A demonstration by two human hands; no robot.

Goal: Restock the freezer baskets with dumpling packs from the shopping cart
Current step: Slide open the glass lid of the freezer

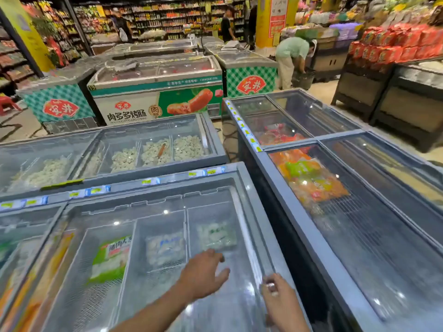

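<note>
Glass, smeared with reflections and motion blur, is covering the nearest chest freezer (242, 185), and both of the person's hands are lying over it at the bottom edge, their forearms cut off by the frame. The left hand (203, 274) is spreading relaxed fingers flat on the lid, grasping nothing. The right hand (279, 294) is sitting at the lid's right rail with fingers curled; whether it is gripping the rail or something small and pale is too blurred to tell. Under the glass, wire baskets (134, 250) are holding dumpling packs: a green-and-white pack (111, 258), a pale pack (165, 248) beside it, and another pale pack (215, 236) in the rightmost basket, their labels unreadable. The shopping cart is lying outside the frame. To the right, a second freezer (335, 271) is showing orange bags (309, 178) through its lid. Behind, another freezer (213, 140) is holding loose dumplings (155, 152). Farther off, a bending shopper (291, 58) and stocked shelves (182, 17) are filling the supermarket.
</note>
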